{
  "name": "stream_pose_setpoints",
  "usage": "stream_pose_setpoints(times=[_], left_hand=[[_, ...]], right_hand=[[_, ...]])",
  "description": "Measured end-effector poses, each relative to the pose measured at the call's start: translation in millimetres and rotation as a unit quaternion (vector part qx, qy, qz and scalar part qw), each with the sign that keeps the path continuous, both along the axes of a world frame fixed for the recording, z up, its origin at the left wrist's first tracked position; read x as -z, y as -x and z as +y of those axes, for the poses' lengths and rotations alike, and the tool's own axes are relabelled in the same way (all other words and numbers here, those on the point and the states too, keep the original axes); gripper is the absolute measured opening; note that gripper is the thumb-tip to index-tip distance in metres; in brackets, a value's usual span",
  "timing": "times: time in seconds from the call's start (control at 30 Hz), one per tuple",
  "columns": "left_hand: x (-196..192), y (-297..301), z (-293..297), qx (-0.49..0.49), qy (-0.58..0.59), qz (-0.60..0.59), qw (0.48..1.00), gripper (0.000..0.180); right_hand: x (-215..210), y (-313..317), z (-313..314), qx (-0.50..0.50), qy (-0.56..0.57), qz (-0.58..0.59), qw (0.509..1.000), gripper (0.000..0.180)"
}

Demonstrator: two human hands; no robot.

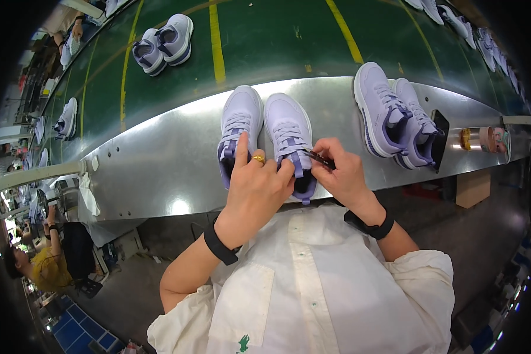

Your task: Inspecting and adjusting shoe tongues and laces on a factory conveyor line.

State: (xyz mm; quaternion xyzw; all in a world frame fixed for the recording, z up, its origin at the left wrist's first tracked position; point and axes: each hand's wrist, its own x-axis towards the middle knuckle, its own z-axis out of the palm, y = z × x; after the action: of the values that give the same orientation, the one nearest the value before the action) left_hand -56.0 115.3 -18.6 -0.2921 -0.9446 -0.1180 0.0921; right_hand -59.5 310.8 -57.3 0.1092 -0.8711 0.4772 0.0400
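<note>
A pair of pale lavender sneakers lies toes away from me on the metal ledge: a left sneaker [242,106] and a right sneaker [287,112]. My left hand [253,189], with a yellow ring, reaches over both. One finger stretches onto the left sneaker's laces; the others are bent at the right sneaker's tongue and collar, their tips partly hidden. My right hand [345,177] is closed around a slim dark pointed tool [320,158], whose exact kind I cannot make out. Its tip meets the right side of the right sneaker's laces.
Another lavender pair [379,109] stands to the right, beside a dark flat object [440,133] and a clear container [477,139]. Beyond the ledge, a green belt [265,41] with yellow lines carries more sneakers [164,44]. A co-worker [47,265] sits far left, near a pale rail [38,177].
</note>
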Motion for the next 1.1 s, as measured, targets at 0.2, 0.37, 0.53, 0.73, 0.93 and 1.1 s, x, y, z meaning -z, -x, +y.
stream_pose_setpoints(times=[0.2, 0.37, 0.53, 0.73, 0.93, 1.1], left_hand=[[27.0, 1.0, -4.6, 0.057, -0.028, 0.036, 0.997, 0.012], [34.3, -13.5, 5.2, 0.032, -0.098, 0.025, 0.994, 0.009], [44.1, -30.0, 16.1, -0.145, -0.337, -0.041, 0.929, 0.053], [52.2, -27.0, 22.2, -0.125, -0.168, 0.043, 0.977, 0.062], [41.4, -24.0, 14.0, -0.101, -0.108, -0.027, 0.989, 0.065], [45.8, -25.4, 12.5, -0.126, -0.282, -0.099, 0.946, 0.066]], right_hand=[[-4.5, 1.4, 7.8, -0.014, 0.061, -0.133, 0.989, 0.022], [-5.8, 6.6, 5.9, -0.021, 0.157, -0.185, 0.97, 0.019], [-10.8, 3.5, 10.6, -0.025, 0.223, -0.261, 0.939, 0.023], [-1.5, 3.2, 2.5, -0.039, 0.164, -0.18, 0.969, 0.02], [-3.5, 6.7, -0.4, -0.049, 0.204, -0.171, 0.963, 0.021], [-14.5, -6.3, 9.2, -0.039, 0.129, -0.122, 0.983, 0.038]])
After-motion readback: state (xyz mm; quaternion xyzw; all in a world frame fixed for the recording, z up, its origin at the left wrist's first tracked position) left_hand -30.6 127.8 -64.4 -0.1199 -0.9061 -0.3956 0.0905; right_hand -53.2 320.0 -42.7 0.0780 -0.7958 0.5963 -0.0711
